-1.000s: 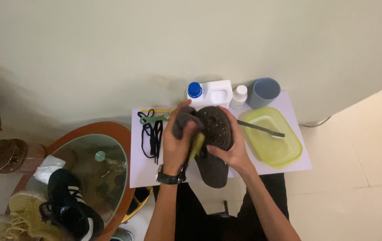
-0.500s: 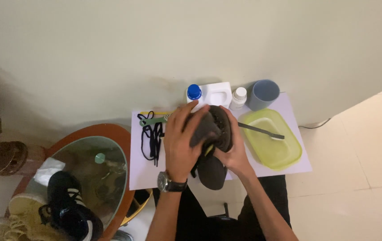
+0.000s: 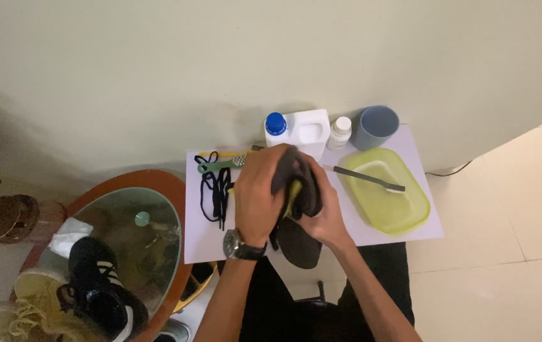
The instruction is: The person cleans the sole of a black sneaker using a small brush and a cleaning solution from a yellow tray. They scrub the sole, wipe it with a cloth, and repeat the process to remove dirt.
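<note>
A: Where is the shoe, and who has it?

B: The dark shoe (image 3: 297,221) sits over the near edge of the white sheet (image 3: 404,231), sole upward. The right hand (image 3: 325,215) is curled around its side to steady it, so the left hand (image 3: 258,196) can press down from above, fingers closed on a dark cloth with something yellow-green under it.

A: And around it?

B: Black laces (image 3: 215,193) lie left, clear of the work. The brush (image 3: 369,178) rests across the yellow-green tub (image 3: 410,215) on the right, with a white jug (image 3: 302,130) and blue cup (image 3: 375,126) along the far edge.
</note>
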